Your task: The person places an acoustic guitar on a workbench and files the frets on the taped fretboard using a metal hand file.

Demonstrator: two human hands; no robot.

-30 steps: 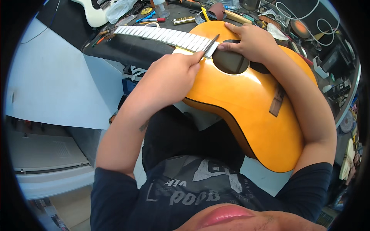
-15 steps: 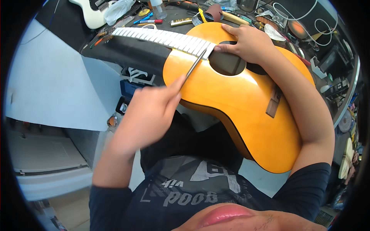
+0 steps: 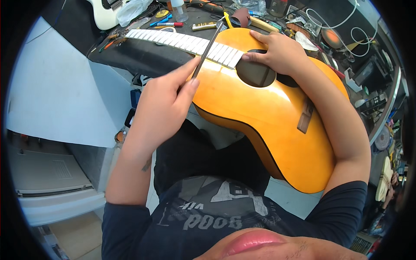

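Note:
An orange acoustic guitar (image 3: pixel 264 125) lies across my lap and the bench edge, its neck pointing left. White strips cover the fretboard (image 3: pixel 173 42) between the frets. In my left hand (image 3: pixel 167 104) is a slim dark metal file (image 3: pixel 208 51), pinched between thumb and fingers and slanting across the fretboard near the body joint. Its far tip reaches past the fretboard's far edge. My right hand (image 3: pixel 279 52) rests with fingers spread on the guitar top, its thumb at the rim of the sound hole (image 3: pixel 255 74). The right forearm lies over the guitar body.
On the dark bench (image 3: pixel 134 56) behind the guitar are a white guitar body (image 3: pixel 104 15), a clear bottle (image 3: pixel 178 11), a yellow-handled tool (image 3: pixel 228 19), pens and white cables (image 3: pixel 323 28). A light-coloured panel (image 3: pixel 65 86) stands at the left.
My left hand and the file have moved left along the neck, away from the sound hole, and the file tip now reaches farther back. My right hand stays on the guitar.

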